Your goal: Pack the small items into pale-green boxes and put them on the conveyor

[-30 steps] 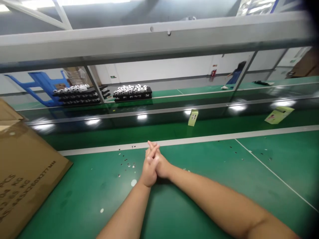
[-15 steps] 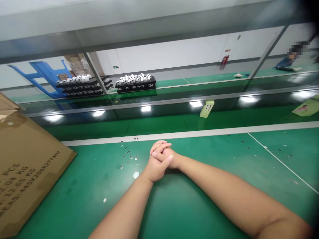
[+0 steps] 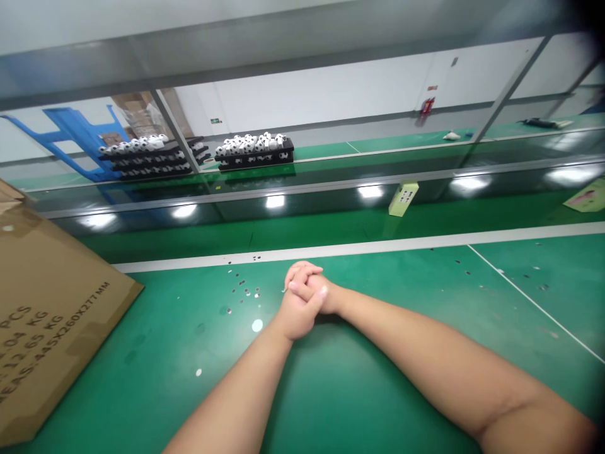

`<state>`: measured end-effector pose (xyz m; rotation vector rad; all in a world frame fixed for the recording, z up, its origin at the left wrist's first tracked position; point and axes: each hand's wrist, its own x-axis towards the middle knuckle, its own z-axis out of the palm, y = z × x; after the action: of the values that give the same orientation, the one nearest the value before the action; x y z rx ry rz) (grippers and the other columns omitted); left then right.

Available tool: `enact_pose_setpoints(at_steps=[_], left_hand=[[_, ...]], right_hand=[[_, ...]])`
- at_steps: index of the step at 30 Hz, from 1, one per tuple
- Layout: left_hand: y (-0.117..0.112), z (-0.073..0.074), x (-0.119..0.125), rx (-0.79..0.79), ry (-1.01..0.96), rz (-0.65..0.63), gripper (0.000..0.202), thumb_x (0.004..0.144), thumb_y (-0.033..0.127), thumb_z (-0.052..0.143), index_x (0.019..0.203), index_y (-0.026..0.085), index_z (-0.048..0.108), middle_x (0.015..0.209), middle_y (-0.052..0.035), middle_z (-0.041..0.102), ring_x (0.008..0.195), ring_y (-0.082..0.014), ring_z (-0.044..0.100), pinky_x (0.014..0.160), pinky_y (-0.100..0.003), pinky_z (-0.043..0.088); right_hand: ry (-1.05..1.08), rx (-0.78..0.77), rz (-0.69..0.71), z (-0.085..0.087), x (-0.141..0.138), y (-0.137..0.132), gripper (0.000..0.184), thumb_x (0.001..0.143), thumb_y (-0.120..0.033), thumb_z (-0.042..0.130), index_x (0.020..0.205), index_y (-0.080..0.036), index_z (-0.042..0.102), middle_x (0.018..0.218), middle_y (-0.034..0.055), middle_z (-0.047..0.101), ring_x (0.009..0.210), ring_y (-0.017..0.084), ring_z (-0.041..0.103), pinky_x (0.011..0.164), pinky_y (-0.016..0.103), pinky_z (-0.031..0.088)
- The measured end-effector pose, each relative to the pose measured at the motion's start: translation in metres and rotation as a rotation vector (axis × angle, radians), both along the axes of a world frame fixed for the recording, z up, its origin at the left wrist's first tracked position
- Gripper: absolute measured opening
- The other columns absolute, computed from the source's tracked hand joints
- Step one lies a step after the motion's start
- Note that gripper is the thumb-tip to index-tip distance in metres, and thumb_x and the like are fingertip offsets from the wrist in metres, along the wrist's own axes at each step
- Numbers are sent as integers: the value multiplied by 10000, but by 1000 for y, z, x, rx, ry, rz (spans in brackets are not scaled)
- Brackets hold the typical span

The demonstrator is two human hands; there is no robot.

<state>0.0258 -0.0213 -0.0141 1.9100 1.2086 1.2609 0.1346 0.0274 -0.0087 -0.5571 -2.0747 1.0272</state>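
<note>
My left hand (image 3: 297, 312) and my right hand (image 3: 314, 291) are clasped together with fingers interlocked, resting on the green bench top (image 3: 378, 372). Neither hand holds an object. Nearest to them, on the left, lie scattered small grey specks (image 3: 243, 289) and a small round white spot (image 3: 257, 325). A white edge strip (image 3: 331, 251) runs across the bench just beyond my fingertips.
A tilted cardboard box (image 3: 51, 315) with printed dimensions lies at the left. Beyond a glass panel (image 3: 307, 211) stand black racks of small black-and-white balls (image 3: 250, 151). A pale green carton (image 3: 403, 198) stands on the green belt, with a printed card (image 3: 587, 197) at right.
My fingers have gone from a raised, steepled clasp to a lower, folded one. The view has tilted down and the background has shifted, and the person beyond the glass is out of view.
</note>
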Motion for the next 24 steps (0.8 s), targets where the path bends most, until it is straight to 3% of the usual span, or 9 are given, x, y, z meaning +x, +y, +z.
enact_pose_setpoints(at_steps=[6,14,24], left_hand=[[0,1,0,3,-31,-8,330,827,303,561,1146,220,564,1190,-93,487,1187,-255,457,1067,-457,372],[5,0,0,-55,-174,-45,221,820,293,561,1005,200,640,1111,-91,528,1112,-240,516,1015,-436,420],[6,-1,0,-82,-175,-36,240,829,269,563,1043,196,645,1179,-98,533,1156,-248,511,1042,-436,400]], right_hand=[[12,-13,-8,-5,-1,-1,317,904,-472,440,849,-179,549,873,43,497,860,183,516,834,403,488],[38,-90,-21,-18,0,-1,386,926,-542,449,1014,-191,583,1023,75,517,975,196,531,894,424,488],[44,-154,25,-20,2,2,413,935,-539,444,1105,-190,585,1084,89,546,1018,197,550,929,430,483]])
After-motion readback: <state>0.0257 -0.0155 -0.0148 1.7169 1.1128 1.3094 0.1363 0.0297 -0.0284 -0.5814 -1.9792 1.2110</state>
